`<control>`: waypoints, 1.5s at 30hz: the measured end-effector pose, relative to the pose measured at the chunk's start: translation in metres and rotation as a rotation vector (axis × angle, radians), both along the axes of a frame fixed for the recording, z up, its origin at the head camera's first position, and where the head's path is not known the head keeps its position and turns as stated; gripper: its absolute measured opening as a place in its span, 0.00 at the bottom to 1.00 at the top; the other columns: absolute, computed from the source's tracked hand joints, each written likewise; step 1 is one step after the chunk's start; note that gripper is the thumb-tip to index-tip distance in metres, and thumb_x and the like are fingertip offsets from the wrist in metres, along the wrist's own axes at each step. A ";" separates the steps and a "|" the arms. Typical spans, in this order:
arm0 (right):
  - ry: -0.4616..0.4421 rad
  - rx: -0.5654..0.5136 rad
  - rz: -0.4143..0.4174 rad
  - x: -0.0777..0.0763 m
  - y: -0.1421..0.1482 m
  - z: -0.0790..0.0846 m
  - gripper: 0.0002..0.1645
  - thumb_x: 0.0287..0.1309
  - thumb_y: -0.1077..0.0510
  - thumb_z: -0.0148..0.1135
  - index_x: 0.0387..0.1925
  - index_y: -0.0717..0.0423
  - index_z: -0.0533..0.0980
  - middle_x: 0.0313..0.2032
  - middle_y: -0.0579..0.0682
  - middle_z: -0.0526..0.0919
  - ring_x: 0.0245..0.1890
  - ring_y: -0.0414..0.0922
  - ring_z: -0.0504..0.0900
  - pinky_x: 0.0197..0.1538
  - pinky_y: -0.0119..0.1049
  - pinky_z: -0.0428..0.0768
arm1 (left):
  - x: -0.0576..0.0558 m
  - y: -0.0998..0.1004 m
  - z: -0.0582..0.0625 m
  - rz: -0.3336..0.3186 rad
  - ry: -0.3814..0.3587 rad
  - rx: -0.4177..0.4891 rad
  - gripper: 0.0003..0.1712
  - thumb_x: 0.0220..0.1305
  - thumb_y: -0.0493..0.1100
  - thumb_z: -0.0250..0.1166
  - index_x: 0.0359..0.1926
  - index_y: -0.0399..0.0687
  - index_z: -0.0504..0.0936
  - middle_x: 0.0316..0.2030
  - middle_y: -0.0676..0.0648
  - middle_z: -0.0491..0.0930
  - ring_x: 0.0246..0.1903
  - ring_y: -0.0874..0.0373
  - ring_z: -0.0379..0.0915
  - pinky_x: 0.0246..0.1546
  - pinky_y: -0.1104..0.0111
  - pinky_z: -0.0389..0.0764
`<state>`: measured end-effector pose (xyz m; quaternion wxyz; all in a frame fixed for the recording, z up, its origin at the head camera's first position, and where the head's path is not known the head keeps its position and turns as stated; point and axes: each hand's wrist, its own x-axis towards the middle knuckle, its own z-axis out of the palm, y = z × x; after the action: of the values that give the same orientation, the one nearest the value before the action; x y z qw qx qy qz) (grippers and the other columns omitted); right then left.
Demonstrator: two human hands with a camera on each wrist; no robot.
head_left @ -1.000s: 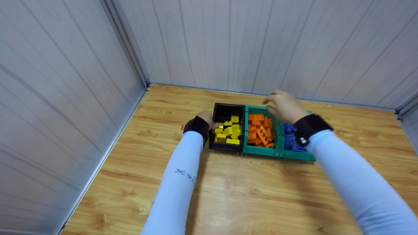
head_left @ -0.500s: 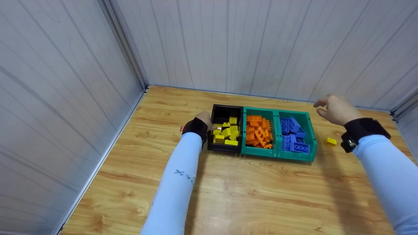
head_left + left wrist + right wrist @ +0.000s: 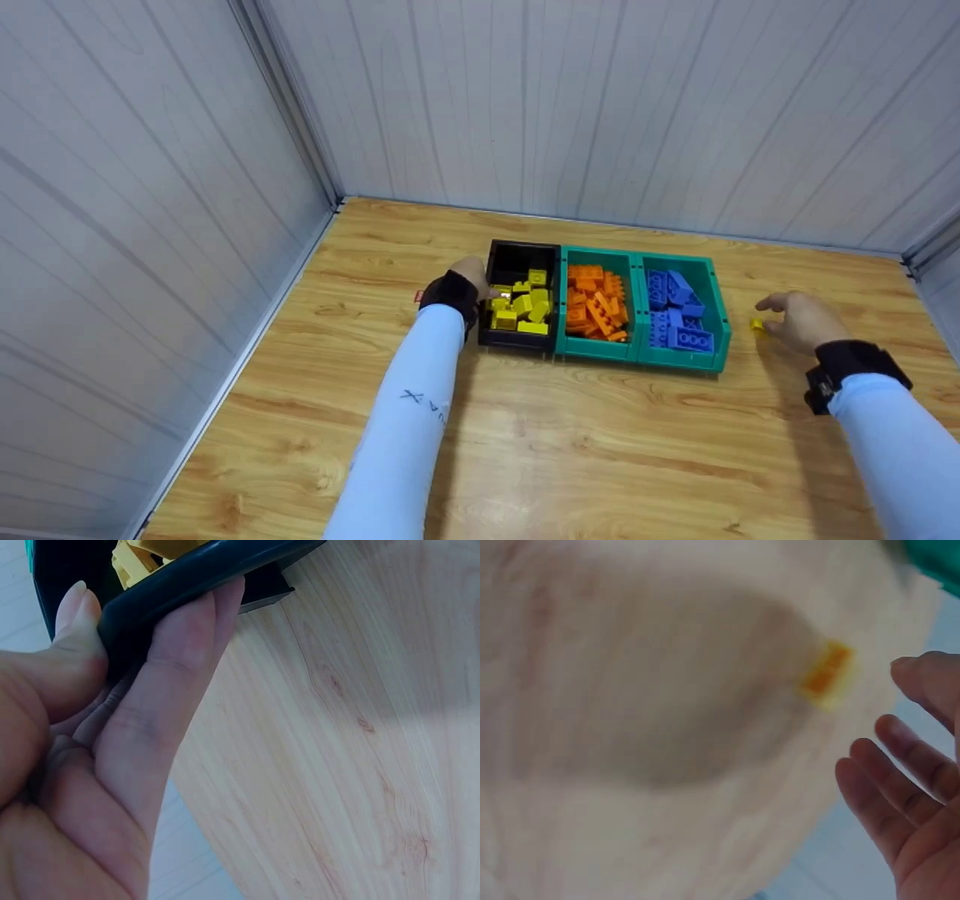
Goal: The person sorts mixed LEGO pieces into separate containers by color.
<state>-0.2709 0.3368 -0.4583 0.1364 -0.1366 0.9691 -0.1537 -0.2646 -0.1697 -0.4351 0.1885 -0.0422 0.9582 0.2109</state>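
Note:
At the left side of a black bin [image 3: 517, 341] my left hand [image 3: 469, 274] grips the bin's rim, thumb inside and fingers outside in the left wrist view. Yellow bricks [image 3: 525, 304] lie in that bin. Out to the right, a single yellow brick [image 3: 756, 324] rests on the wooden table. My right hand [image 3: 808, 324] hovers beside it with fingers spread and nothing held. In the right wrist view, the blurred brick [image 3: 827, 675] sits a little apart from the fingertips [image 3: 847, 767].
Two green bins adjoin the black one in a row. Orange bricks [image 3: 592, 300] fill the middle bin [image 3: 596, 350], and blue bricks [image 3: 679, 315] lie in the right-hand bin [image 3: 684, 362]. Pale panels [image 3: 570, 112] stand behind and at the sides of the table [image 3: 570, 450].
My right hand has swung from above the green bins out to the right, then come down toward the lone yellow brick. The left hand keeps its grip on the black bin.

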 end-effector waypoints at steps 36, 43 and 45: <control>0.202 -0.103 -0.065 0.006 -0.032 0.008 0.16 0.64 0.65 0.61 0.50 0.70 0.76 0.46 0.74 0.75 0.46 0.68 0.75 0.43 0.61 0.76 | 0.007 0.001 0.006 0.025 0.006 0.022 0.24 0.64 0.48 0.69 0.16 0.45 0.71 0.17 0.52 0.66 0.22 0.57 0.62 0.30 0.67 0.67; 0.304 -0.148 0.045 0.001 -0.093 0.039 0.16 0.63 0.64 0.63 0.51 0.67 0.78 0.46 0.67 0.77 0.45 0.64 0.77 0.43 0.59 0.78 | 0.006 0.001 0.003 0.012 0.029 0.008 0.24 0.64 0.48 0.70 0.16 0.45 0.71 0.17 0.52 0.67 0.23 0.58 0.63 0.31 0.68 0.69; 0.308 -0.177 0.073 -0.001 -0.114 0.044 0.16 0.63 0.63 0.63 0.51 0.66 0.79 0.46 0.65 0.77 0.45 0.62 0.78 0.44 0.58 0.79 | 0.006 0.001 0.003 0.016 0.026 0.011 0.24 0.64 0.48 0.70 0.16 0.45 0.71 0.17 0.52 0.66 0.23 0.57 0.63 0.30 0.68 0.69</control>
<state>-0.2716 0.2223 -0.4140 -0.0206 -0.2052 0.9556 -0.2103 -0.2582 -0.1687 -0.4319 0.1744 -0.0462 0.9590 0.2184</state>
